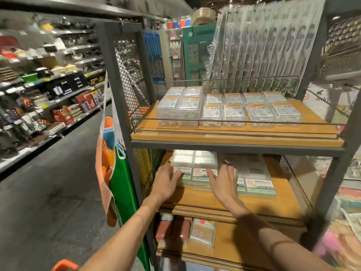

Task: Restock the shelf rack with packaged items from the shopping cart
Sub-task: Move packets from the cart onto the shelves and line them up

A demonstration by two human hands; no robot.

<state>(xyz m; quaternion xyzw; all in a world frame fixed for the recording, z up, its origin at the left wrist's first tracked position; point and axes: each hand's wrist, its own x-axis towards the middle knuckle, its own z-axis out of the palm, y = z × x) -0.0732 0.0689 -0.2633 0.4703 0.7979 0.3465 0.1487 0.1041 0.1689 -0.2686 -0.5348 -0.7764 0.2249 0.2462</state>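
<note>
Orange cart handle point(64, 266) pokes in at 7 o'clock, nearest of all. On the rack's point(115, 94) lowest shelf point(244, 243) red packs point(172, 229) lie with a white pack point(203, 231) touching at their 3 o'clock. One shelf up, on the middle shelf point(273, 208), both grips lie flat and hold nothing. The left grip point(166, 182) presses straight fingers on the front left of a white stack point(195, 163). The right grip point(224, 182), fingers spread, rests on its right edge and hides part of the flat packs point(256, 178) at the stack's 3 o'clock. Bags point(117, 173), orange and green, hang outside the rack at the grips' 9 o'clock. On the top shelf point(234, 136), clear boxes point(224, 112) sit in two rows behind a wire rail. Long sleeves point(263, 45) stand upright behind them at 12 o'clock. Aisle shelving point(48, 90) blurs at 10 o'clock.
</note>
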